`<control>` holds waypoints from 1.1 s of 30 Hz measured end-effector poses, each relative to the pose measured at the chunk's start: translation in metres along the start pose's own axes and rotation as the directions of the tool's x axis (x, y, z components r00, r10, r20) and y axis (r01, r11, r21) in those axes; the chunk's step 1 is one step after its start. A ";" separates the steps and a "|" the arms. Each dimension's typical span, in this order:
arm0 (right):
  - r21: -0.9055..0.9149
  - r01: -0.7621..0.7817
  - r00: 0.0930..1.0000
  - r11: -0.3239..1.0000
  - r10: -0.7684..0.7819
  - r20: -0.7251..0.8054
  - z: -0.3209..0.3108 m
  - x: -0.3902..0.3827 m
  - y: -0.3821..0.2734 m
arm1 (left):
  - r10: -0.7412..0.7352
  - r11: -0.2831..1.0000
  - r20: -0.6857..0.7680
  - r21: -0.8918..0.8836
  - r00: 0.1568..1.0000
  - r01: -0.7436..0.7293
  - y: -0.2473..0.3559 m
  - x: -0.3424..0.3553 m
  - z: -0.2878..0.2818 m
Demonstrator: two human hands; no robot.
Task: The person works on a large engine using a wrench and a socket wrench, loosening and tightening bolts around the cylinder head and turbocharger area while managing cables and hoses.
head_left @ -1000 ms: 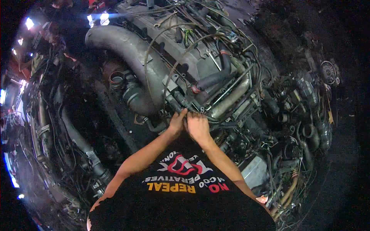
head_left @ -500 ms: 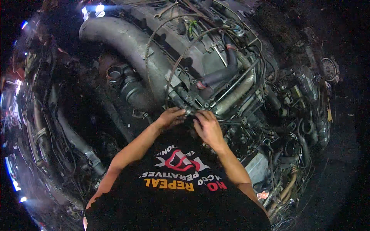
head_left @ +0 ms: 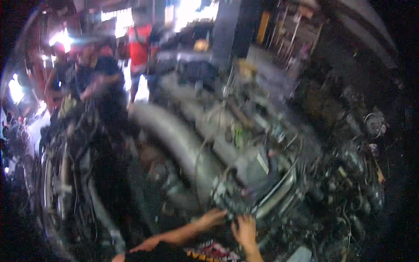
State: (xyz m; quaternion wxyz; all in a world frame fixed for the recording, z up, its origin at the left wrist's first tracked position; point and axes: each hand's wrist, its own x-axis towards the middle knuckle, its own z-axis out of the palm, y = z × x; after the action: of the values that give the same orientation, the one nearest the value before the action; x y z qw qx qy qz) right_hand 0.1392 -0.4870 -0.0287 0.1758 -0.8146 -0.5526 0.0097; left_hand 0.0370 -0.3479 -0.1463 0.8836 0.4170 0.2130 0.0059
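Note:
Motion blurs the whole picture. My left hand (head_left: 213,218) reaches in at the bottom centre, its fingertips drawn together at the near end of a metal fitting (head_left: 221,192) on a large engine. Just to the right, my right hand (head_left: 245,230) has its fingers bent down over the same spot, the thumb on the inner side. What sits between the fingers is hidden and too smeared to name. A thick grey curved pipe (head_left: 176,135) runs from the upper left down toward the fitting. Right of the hands lies a dark hose (head_left: 271,170) beside a pale metal tube (head_left: 275,201).
A thin cable (head_left: 198,163) loops over the grey pipe. Greenish and metal loose items (head_left: 239,136) lie on the engine top. Several people stand at the far left, one in a red shirt (head_left: 139,48). A dark pillar (head_left: 244,30) rises behind. More machine parts (head_left: 65,174) crowd the left.
The view has tilted up, so hands and engine appear lower and the people and bright openings behind have come into sight. Both hands remain at the same fitting.

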 end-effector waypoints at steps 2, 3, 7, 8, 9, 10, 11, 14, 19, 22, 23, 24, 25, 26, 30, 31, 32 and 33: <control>-0.031 -0.026 1.000 0.999 0.026 0.001 0.000 0.003 -0.003 | -0.150 0.984 -0.112 -0.117 0.982 0.137 0.007 0.003 -0.001; -0.087 -0.056 0.998 0.995 0.058 0.018 0.002 0.005 -0.006 | -0.154 0.985 -0.182 -0.100 0.971 0.137 0.009 0.001 0.002; 0.140 -0.201 0.943 0.969 0.152 0.297 -0.003 0.009 0.001 | -0.082 0.957 -0.136 -0.288 0.987 0.040 0.019 -0.006 0.013; 0.195 -0.335 0.874 0.922 0.227 0.429 -0.003 0.009 0.002 | -0.145 0.947 -0.143 -0.306 0.979 0.096 0.020 -0.007 0.015; 0.190 -0.321 0.869 0.928 0.209 0.449 -0.003 0.011 0.003 | -0.211 0.927 -0.158 -0.344 0.965 0.146 0.022 -0.009 0.017; 0.172 -0.131 0.966 0.976 0.087 0.242 -0.003 0.013 0.004 | -0.173 0.931 -0.185 -0.350 0.967 0.100 0.022 -0.010 0.019; 0.107 0.031 0.997 0.994 -0.039 0.073 -0.002 0.014 0.003 | -0.145 0.920 -0.186 -0.386 0.972 0.063 0.021 -0.011 0.020; 0.019 0.102 0.993 0.995 -0.103 0.065 0.004 0.020 -0.001 | 0.021 0.916 -0.066 -0.399 0.998 -0.046 0.019 -0.014 0.019; -0.071 -0.002 0.995 0.997 0.009 0.096 0.010 0.022 -0.012 | -0.117 0.978 -0.097 -0.186 0.988 0.097 0.020 -0.002 0.011; -0.127 0.016 0.997 0.992 -0.006 0.079 0.010 0.026 -0.016 | -0.060 0.949 -0.088 -0.312 0.994 0.030 0.012 0.010 0.006; -0.103 -0.010 0.999 0.995 0.015 0.050 0.009 0.028 -0.017 | -0.063 0.939 -0.068 -0.342 0.996 0.036 0.008 0.014 0.005; -0.096 0.023 1.000 0.995 -0.021 0.023 0.007 0.029 -0.017 | -0.074 0.925 -0.053 -0.376 0.996 0.048 0.003 0.015 0.003; -0.072 0.039 0.999 0.997 -0.038 0.009 0.006 0.030 -0.019 | -0.106 0.904 -0.021 -0.419 0.994 0.087 -0.004 0.015 0.000; -0.066 0.030 0.999 0.997 -0.028 0.029 0.004 0.031 -0.019 | -0.077 0.900 -0.017 -0.431 0.997 0.062 -0.007 0.017 -0.001; -0.029 -0.093 0.977 0.995 0.097 0.193 0.003 0.035 -0.023 | -0.167 0.955 -0.048 -0.256 0.985 0.150 -0.011 0.017 -0.010; -0.036 -0.097 0.983 0.995 0.101 0.154 0.004 0.036 -0.023 | -0.172 0.938 -0.001 -0.306 0.985 0.163 -0.008 0.018 -0.009; -0.027 -0.070 0.992 0.997 0.073 0.103 0.006 0.035 -0.022 | -0.115 0.961 0.003 -0.251 0.993 0.112 -0.007 0.016 -0.009; -0.053 -0.097 0.991 0.994 0.102 0.083 0.007 0.034 -0.022 | -0.118 0.930 0.039 -0.346 0.992 0.124 -0.004 0.015 -0.008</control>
State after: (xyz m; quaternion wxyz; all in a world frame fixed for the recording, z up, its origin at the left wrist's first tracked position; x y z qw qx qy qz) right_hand 0.1309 -0.4473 -0.0228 0.1316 -0.8440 -0.5184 0.0398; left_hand 0.0468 -0.3416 -0.1589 0.9439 0.2405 0.2260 -0.0146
